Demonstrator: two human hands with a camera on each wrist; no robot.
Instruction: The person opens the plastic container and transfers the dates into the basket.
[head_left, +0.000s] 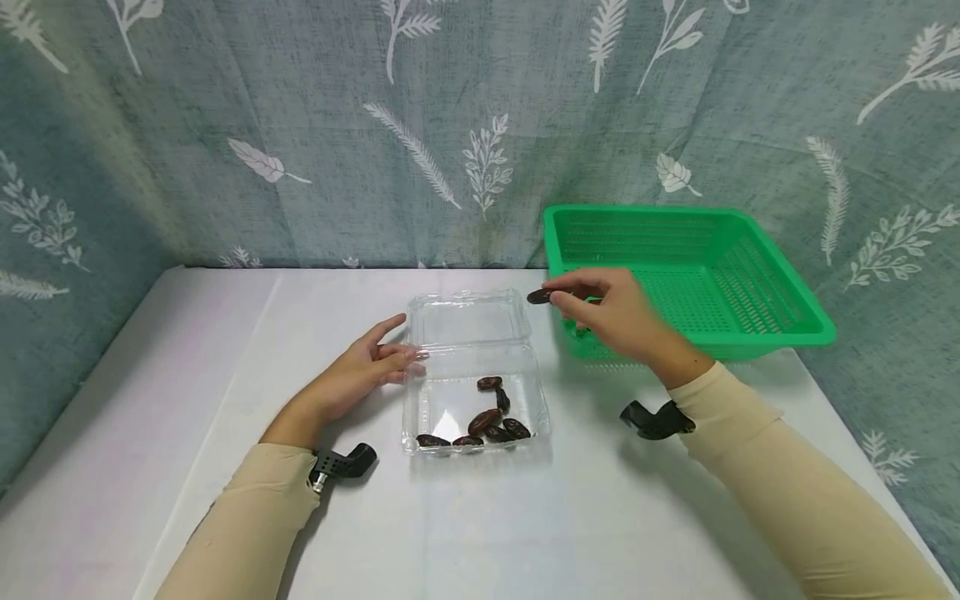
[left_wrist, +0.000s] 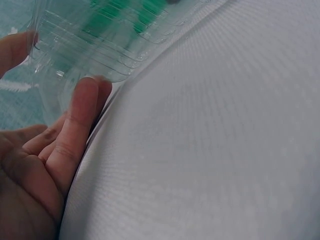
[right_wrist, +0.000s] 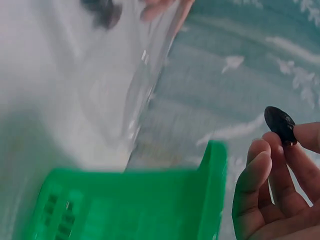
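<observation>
Over white table [head_left: 480, 525], right hand [head_left: 611, 308] pinches date [head_left: 537, 296] between clear box [head_left: 457, 387] and green basket [head_left: 765, 339]; left hand [head_left: 352, 375], fingers loosely extended, touches box's left side, likely steadying it. More dates [head_left: 485, 422] inside.

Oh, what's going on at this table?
A person is handling dates. Their right hand pinches a single date up in the air, close to a green basket. Their left hand touches the side of a clear plastic box, which lies open on the white table. Several more dates lie in the box, mostly along its near side.
</observation>
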